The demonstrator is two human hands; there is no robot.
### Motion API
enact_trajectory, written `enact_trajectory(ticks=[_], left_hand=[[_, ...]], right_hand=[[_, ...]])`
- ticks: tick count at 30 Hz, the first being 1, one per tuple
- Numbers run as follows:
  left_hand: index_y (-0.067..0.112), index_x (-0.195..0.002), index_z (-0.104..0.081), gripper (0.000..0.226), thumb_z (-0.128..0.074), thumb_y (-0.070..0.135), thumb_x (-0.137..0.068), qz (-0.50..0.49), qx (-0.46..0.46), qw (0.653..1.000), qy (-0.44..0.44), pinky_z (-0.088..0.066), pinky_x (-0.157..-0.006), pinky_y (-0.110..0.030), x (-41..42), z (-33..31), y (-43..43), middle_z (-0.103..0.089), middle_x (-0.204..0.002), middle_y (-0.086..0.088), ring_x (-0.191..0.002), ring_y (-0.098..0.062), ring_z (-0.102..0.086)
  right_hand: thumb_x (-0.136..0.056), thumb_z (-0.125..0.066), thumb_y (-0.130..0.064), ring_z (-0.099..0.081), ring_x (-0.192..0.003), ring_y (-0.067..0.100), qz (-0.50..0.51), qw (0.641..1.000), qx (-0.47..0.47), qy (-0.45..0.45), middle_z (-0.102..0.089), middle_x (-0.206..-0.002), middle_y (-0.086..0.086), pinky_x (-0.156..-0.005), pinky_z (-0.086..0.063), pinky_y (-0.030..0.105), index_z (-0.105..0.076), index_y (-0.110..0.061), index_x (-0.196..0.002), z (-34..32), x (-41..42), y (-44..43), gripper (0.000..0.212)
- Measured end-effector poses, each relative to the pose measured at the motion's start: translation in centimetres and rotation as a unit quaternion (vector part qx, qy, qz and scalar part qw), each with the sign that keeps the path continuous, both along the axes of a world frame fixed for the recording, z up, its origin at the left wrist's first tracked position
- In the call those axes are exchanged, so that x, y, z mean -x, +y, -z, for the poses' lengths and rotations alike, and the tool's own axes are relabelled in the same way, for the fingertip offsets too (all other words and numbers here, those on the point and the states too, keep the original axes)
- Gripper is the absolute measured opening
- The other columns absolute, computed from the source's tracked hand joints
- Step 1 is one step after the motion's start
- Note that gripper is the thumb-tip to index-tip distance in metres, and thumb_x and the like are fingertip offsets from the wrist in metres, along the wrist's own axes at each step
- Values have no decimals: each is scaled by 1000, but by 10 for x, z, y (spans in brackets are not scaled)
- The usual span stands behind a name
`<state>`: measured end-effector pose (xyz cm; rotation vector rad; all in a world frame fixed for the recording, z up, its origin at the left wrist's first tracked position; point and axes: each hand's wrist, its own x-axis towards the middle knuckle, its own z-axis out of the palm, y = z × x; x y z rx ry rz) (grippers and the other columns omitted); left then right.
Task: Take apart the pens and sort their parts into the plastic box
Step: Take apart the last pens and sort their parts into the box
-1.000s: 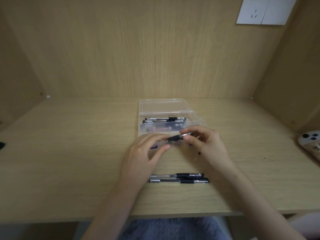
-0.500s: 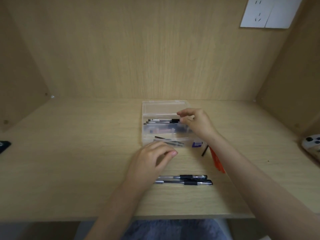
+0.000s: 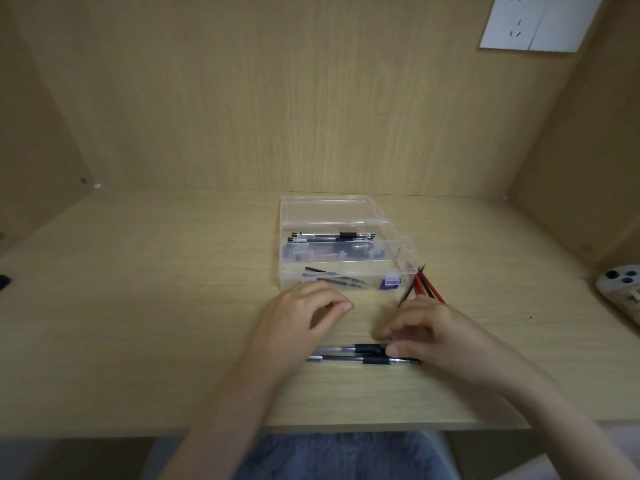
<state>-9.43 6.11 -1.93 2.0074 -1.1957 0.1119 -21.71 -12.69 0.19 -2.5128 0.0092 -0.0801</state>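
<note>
A clear plastic box (image 3: 282, 265) stands open mid-desk. Its back compartment holds black pens (image 3: 332, 236), the middle one small dark parts, the front one slim barrels (image 3: 334, 280) and a purple piece (image 3: 389, 283). Red and black refills (image 3: 425, 286) lie beside the box's right front corner. Two whole black pens (image 3: 346, 358) lie side by side near the desk's front edge. My right hand (image 3: 429, 337), blurred, pinches the right end of the upper pen (image 3: 365, 348) between thumb and fingers. My left hand (image 3: 301, 317) hovers just left of it, fingers loosely curled, holding nothing.
A white device with dark buttons (image 3: 620, 289) lies at the desk's right edge, and a dark object (image 3: 3, 282) at the left edge. Wooden walls close in the back and both sides. A white wall socket (image 3: 533, 22) sits on the back wall.
My right hand drew back from the box's back compartment to the two pens at the desk's front. My left hand stayed in place. The camera tilted slightly.
</note>
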Motion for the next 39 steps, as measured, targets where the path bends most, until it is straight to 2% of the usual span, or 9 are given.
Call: enact_trajectory(ticks=[5, 10, 13, 17, 20, 24, 30, 34, 39], left_hand=[[30, -93, -68, 30, -44, 48, -89, 9, -11, 1000, 8, -47, -78, -28, 0, 0, 0, -63, -89, 20, -87, 1, -57], [32, -93, -67, 27, -50, 50, -84, 22, -29, 999, 0, -47, -77, -23, 3, -1, -1, -62, -90, 20, -86, 2, -57], [34, -96, -66, 29, -56, 56, -79, 19, -37, 999, -21, -46, -76, -21, 1, 1, -3, -62, -91, 21, -85, 3, -56], [30, -102, -67, 22, -60, 42, -84, -3, -24, 999, -47, -47, -76, -23, 0, 4, -4, -66, -97, 17, -87, -1, -58], [30, -103, -64, 23, -51, 41, -88, -13, 0, 999, -36, -46, -72, -24, 0, 5, -4, -66, -96, 18, -84, -1, -59], [28, -105, -62, 33, -38, 45, -90, -20, -4, 997, -74, -43, -73, -22, 2, 4, -5, -67, -95, 15, -85, -3, -59], [34, -95, -66, 28, -49, 54, -84, -41, 12, 992, -121, -37, -62, -9, 1, -4, -1, -67, -90, 22, -71, 10, -51], [37, -87, -67, 30, -46, 57, -84, -76, 25, 987, -142, -41, -51, -15, 4, -4, -3, -67, -79, 22, -67, 3, -58], [35, -81, -65, 37, -39, 61, -86, -96, 5, 982, -163, -41, -43, -22, 4, -2, -5, -63, -61, 16, -50, -1, -53]], right_hand=[[-76, -76, -29, -51, -94, 1, -1, 1000, 27, -12, -61, -89, -14, -84, -41, 16, -70, -32, -86, 5, -5, 1, 12], [-77, -74, -26, -51, -91, 3, 42, 996, 27, -73, -56, -86, -16, -79, -41, 18, -62, -35, -83, 12, -10, 13, 17], [-79, -73, -24, -54, -86, 0, 77, 991, -31, -109, -60, -85, -18, -74, -39, 13, -60, -34, -84, 13, -14, 19, 17], [-80, -72, -17, -59, -89, -6, 75, 979, -137, -132, -67, -89, -17, -74, -38, 6, -64, -28, -89, 9, -25, 26, 16], [-79, -73, -16, -62, -92, -2, 70, 969, -169, -165, -67, -93, -19, -81, -41, 9, -65, -30, -90, 14, -30, 27, 19], [-84, -67, -14, -62, -95, -1, 72, 961, -205, -171, -67, -96, -18, -79, -41, 9, -65, -24, -96, 18, -28, 27, 16], [-89, -60, -9, -62, -94, 0, 35, 967, -171, -187, -65, -96, -16, -80, -44, 12, -63, -15, -99, 22, -26, 32, 12], [-90, -59, -8, -61, -91, 1, 29, 965, -150, -214, -64, -94, -13, -79, -43, 12, -64, -14, -99, 22, -27, 32, 12], [-90, -59, -7, -61, -92, 1, 24, 963, -130, -234, -65, -92, -14, -80, -43, 11, -66, -12, -99, 23, -26, 31, 12]])
